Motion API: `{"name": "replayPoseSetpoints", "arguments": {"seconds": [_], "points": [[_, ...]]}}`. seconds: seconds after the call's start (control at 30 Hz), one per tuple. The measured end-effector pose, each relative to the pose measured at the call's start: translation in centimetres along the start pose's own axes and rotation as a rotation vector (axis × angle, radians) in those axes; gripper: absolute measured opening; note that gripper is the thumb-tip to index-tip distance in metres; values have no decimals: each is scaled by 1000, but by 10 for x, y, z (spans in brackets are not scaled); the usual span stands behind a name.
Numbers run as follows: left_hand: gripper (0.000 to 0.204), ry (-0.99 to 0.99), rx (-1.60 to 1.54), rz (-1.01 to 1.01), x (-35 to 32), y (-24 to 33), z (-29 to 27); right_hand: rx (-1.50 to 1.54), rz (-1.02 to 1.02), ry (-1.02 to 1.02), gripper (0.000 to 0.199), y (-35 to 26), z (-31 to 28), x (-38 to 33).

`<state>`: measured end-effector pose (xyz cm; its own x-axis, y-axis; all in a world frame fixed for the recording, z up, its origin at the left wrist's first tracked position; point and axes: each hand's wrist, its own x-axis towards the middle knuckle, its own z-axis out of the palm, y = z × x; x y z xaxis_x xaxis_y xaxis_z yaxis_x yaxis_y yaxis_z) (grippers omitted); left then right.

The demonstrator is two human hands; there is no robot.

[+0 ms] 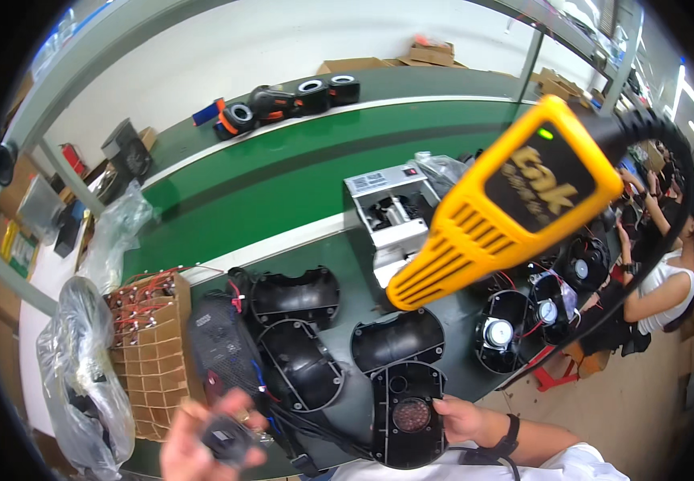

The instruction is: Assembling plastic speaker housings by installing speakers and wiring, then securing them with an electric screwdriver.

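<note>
My left hand [202, 445] is at the lower left, fingers curled around a small dark round part [226, 437] with wires trailing from it. My right hand [463, 418] grips the right edge of a black plastic speaker housing [408, 413] that has a reddish round grille in its middle. Three more black housing shells [295, 297] [303, 365] [397, 337] lie on the dark bench just beyond it. A yellow hanging power tool [499, 204] with a black coiled cable dangles above the bench, close to the camera.
A cardboard divider box [150, 353] of wired parts and clear plastic bags [82, 377] stand at the left. A grey bench machine [391, 212] sits beside a green conveyor belt [283, 172] carrying black speakers [291, 100]. Other people [667, 272] sit at the right.
</note>
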<state>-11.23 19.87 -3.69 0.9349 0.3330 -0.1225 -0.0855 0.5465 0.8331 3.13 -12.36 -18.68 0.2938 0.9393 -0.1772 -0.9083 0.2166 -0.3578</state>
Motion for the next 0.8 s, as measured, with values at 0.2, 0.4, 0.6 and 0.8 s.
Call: {"name": "replayPoseSetpoints", "arguments": {"seconds": [0.2, 0.4, 0.6, 0.8], "points": [[86, -327, 14, -315, -37, -47, 55, -96, 10, -28, 69, 4, -2, -17], [93, -427, 355, -232, -39, -50, 54, -359, -119, -44, 90, -6, 28, -24], [64, -182, 664, -121, -33, -75, 89, 5, -218, -103, 99, -2, 25, -19], [52, -91, 1219, 487, -12, -102, 125, -198, -406, 61, 126, -11, 60, -3]]}}
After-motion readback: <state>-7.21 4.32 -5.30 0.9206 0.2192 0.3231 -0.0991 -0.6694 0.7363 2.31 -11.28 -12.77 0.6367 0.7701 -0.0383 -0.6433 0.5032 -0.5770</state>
